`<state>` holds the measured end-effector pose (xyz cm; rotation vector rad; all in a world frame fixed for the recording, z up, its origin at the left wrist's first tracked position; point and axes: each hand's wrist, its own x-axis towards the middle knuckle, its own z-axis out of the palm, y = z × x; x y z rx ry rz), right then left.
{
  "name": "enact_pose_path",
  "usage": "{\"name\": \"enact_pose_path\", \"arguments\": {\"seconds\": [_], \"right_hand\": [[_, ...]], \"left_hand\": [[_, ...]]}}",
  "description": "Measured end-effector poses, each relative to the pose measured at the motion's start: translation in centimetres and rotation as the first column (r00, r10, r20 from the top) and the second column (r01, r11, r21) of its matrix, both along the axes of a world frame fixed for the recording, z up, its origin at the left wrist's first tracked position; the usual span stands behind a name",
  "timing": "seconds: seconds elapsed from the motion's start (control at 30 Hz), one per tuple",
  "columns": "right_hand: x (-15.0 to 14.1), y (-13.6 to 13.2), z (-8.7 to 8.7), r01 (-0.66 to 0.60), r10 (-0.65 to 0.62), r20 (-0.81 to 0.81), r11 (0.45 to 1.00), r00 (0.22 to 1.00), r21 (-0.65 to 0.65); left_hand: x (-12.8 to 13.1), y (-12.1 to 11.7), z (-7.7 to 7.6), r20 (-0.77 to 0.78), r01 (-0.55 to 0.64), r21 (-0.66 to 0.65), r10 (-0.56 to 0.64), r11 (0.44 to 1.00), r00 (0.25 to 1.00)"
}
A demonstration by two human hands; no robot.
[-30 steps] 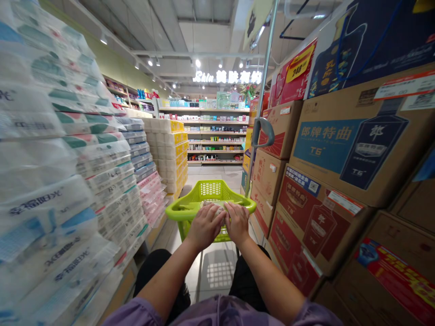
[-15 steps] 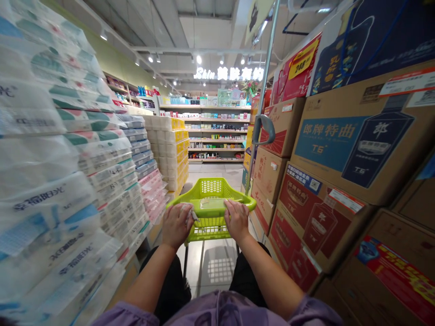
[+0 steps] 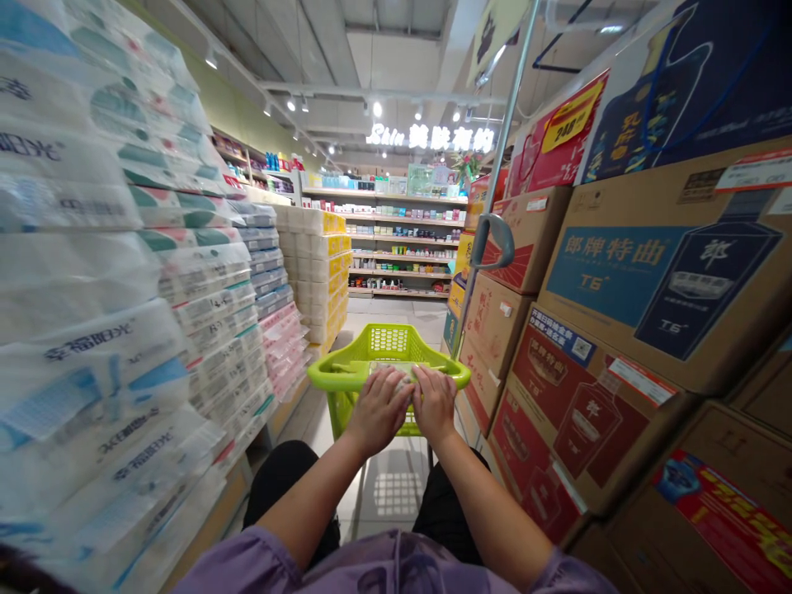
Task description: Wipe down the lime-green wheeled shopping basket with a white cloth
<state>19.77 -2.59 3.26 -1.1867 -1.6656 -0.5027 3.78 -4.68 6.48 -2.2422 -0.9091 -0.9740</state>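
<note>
A lime-green shopping cart (image 3: pixel 337 404) with a perforated basket stands right in front of me. My left hand (image 3: pixel 379 411) is closed over the middle of its handle (image 3: pixel 334 379), fingers bent, pressing a crumpled white tissue (image 3: pixel 403 381). Little of the tissue shows, as my fingers cover most of it. Close beside it, my right hand (image 3: pixel 435 403) is wrapped round the same handle, to the right of centre. The two hands nearly touch; whether the right fingers also reach the tissue is hidden.
Stacked tissue packs (image 3: pixel 80 371) line the left side, with yellow-edged paper packs (image 3: pixel 315 272) further on. Cardboard cartons (image 3: pixel 619 256) are piled on the right, beside a metal pole (image 3: pixel 504 124) with a grey hook-shaped handle (image 3: pixel 498 243). Stocked shelves (image 3: pixel 402 219) stand across the far end.
My left hand has slid from the left part of the handle rightward to its middle, taking the tissue along. My right hand stays on the handle. The view has shifted slightly.
</note>
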Motion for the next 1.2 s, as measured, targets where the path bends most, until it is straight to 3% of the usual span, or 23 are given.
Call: {"name": "enact_pose_path", "arguments": {"seconds": [0.13,0.37,0.47,0.6,0.67,0.8,0.97,1.07,1.2], "right_hand": [[0.2,-0.1,0.1,0.008,-0.008,0.003,1.0,1.0,-0.003],[-0.1,-0.1,0.1,0.007,-0.007,-0.003,1.0,1.0,0.01],[-0.2,-0.2,0.2,0.008,-0.008,-0.005,1.0,1.0,0.02],[0.0,-0.1,0.1,0.014,-0.014,0.0,1.0,1.0,0.02],[0.1,-0.1,0.0,0.019,-0.019,0.009,1.0,1.0,0.014],[0.3,-0.1,-0.1,0.025,-0.025,0.026,1.0,0.999,0.017],[0.2,-0.2,-0.1,0.021,-0.023,0.045,0.999,0.999,0.031],[0.4,-0.2,-0.5,0.026,-0.03,0.047,0.997,0.998,0.071],[1.3,0.8,-1.6,0.01,-0.019,0.053,0.986,0.998,0.165]], "left_hand": [[0.0,0.3,0.8,0.011,-0.029,-0.054,0.029,0.998,1.0],[-2.0,1.6,2.4,0.232,-0.261,-0.225,0.312,0.939,0.921],[-1.5,1.3,2.0,0.188,-0.24,-0.16,0.268,0.958,0.945],[-0.7,0.4,0.8,0.002,-0.033,-0.038,0.033,0.999,0.999],[-0.7,0.4,0.5,-0.045,0.024,-0.021,-0.025,0.999,0.999],[-1.8,1.1,0.4,0.025,-0.04,-0.048,0.041,0.998,0.999],[-2.8,1.3,0.7,0.203,-0.214,-0.168,0.246,0.962,0.948],[-2.7,0.7,0.2,0.155,-0.256,-0.172,0.283,0.951,0.947],[-3.0,0.3,-0.7,0.007,-0.174,-0.069,0.174,0.982,0.985]]}}
